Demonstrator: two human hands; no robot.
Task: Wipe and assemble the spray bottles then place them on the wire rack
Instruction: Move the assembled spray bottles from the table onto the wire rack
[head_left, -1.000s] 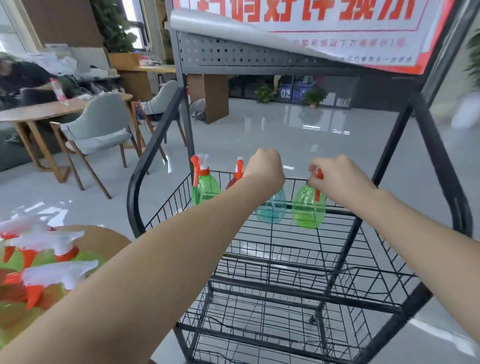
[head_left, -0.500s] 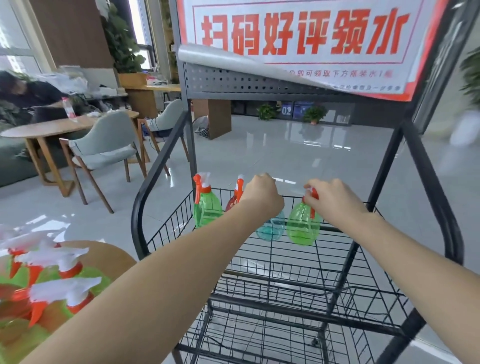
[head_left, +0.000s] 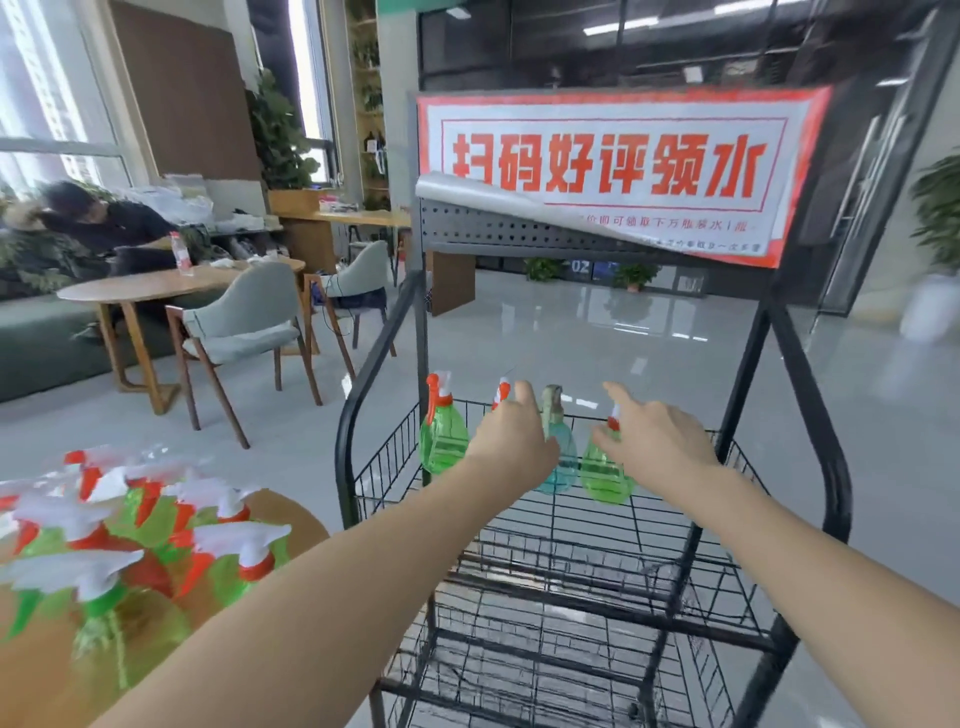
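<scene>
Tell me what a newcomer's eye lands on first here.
First, the big red-lettered sign atop the black wire rack. Next, both hands, left and right, reaching with loose fingers toward spray bottles standing in a row at the back of its upper basket. At lower left, a blurred cluster of green bottles crowds a round table.

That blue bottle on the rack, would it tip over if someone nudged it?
Probably, yes. The blue bottle looks clear and empty, so likely light. It stands on the wire rack, whose open bars give an uneven footing, and its tall sprayer may make it top-heavy.
</scene>
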